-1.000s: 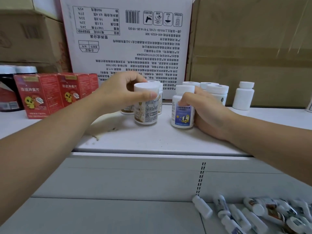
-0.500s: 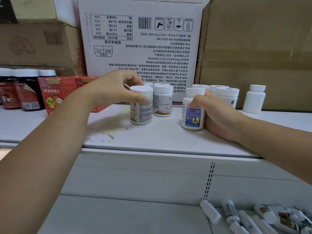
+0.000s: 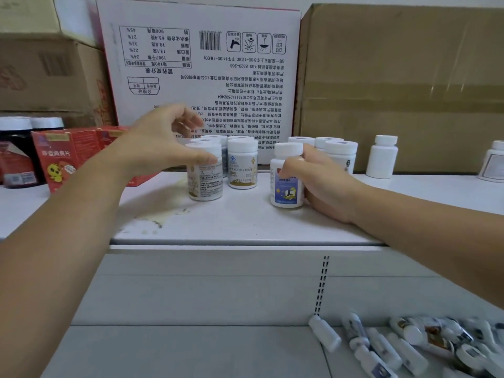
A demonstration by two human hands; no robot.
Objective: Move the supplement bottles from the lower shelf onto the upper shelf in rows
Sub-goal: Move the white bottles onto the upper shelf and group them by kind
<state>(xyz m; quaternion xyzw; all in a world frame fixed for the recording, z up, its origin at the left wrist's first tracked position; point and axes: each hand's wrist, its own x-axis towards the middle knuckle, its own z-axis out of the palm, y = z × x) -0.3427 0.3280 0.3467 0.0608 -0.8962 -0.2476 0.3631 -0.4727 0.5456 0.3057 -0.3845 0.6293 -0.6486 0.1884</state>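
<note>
On the upper shelf (image 3: 245, 222) a white bottle with a gold label (image 3: 205, 181) stands upright beside a matching bottle (image 3: 242, 165). My left hand (image 3: 166, 140) hovers over it with fingers spread and lifted; only the thumb lies against its cap. My right hand (image 3: 324, 184) is wrapped around a blue-labelled bottle (image 3: 286, 189) standing on the shelf. More white bottles (image 3: 341, 154) stand in a row behind it. Several bottles (image 3: 409, 347) lie on their sides on the lower shelf (image 3: 191, 350) at bottom right.
Red boxes (image 3: 62, 159) and dark jars (image 3: 16, 148) stand at the left of the upper shelf. A white printed carton (image 3: 201, 72) and a brown carton (image 3: 403, 85) form the back. A plain white bottle (image 3: 381, 156) stands alone to the right.
My left hand's fingers have lifted off the gold-label bottle, which stays standing next to its twin. My right hand keeps its grip on the blue-label bottle in the same spot.
</note>
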